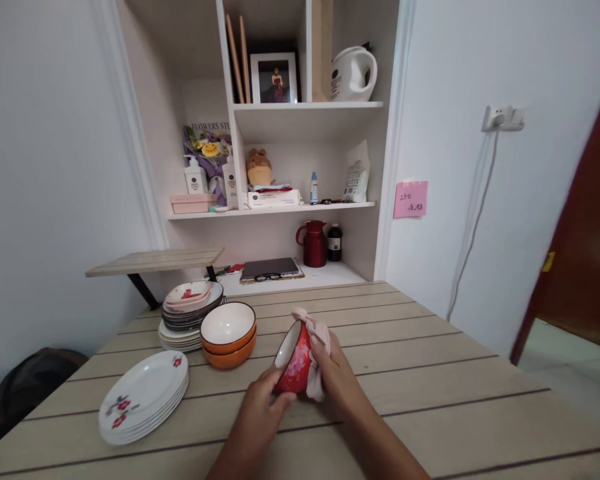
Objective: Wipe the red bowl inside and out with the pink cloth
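A red bowl (296, 368) with pink flowers and a white inside is tilted on its side above the table, its opening turned to the left. My left hand (263, 408) grips its lower left rim, fingers closed. Against the bowl's right outer side, my right hand (336, 367) presses a pale pink cloth (318, 333), whose folds reach over the upper rim and hang below. The right fingertips are partly hidden by the cloth. Left of the bowl stand stacked orange bowls (229, 347) with white insides.
White oval plates (145, 393) with red flowers lie stacked at front left. Behind them rises a pile of mixed plates (193, 310) beside a small raised shelf (155, 261). At the back are a closed laptop (270, 268) and a red jug (314, 245).
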Motion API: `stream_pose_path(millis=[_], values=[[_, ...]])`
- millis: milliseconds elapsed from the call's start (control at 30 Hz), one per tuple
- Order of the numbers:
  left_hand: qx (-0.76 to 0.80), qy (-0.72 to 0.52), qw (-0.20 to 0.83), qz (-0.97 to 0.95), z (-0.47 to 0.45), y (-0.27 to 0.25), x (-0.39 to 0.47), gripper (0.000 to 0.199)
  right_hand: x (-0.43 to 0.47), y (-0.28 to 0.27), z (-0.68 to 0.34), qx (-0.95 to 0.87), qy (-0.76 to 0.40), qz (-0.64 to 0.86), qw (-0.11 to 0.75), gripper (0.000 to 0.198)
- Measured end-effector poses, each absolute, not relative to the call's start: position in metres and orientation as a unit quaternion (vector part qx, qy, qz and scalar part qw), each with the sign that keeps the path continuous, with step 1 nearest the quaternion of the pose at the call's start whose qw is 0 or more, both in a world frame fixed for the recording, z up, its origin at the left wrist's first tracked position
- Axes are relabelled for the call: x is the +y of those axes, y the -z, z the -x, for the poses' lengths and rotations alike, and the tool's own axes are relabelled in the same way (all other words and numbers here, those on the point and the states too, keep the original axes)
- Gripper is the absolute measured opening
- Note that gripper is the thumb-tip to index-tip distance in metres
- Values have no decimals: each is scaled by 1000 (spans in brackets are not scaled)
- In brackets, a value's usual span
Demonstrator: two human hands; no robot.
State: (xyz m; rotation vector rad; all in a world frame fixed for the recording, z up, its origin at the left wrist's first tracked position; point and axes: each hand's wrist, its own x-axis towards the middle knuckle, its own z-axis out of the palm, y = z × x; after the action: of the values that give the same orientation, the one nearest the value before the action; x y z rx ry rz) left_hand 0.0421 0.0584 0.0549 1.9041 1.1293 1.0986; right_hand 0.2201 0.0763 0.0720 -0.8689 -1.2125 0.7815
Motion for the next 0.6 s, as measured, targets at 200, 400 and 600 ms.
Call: stream_pose_path(millis=[200, 400, 600], values=[[446, -408, 331, -725, -46, -61, 53, 15, 57, -74, -221, -651, -282, 369, 600, 57], [446, -433, 356, -698, -48, -59, 53, 22, 60, -78, -220, -693, -224, 374, 574, 47], [440, -427, 367, -699, -48, -58, 52, 19, 67, -74, -226, -674, -237, 390, 581, 47]])
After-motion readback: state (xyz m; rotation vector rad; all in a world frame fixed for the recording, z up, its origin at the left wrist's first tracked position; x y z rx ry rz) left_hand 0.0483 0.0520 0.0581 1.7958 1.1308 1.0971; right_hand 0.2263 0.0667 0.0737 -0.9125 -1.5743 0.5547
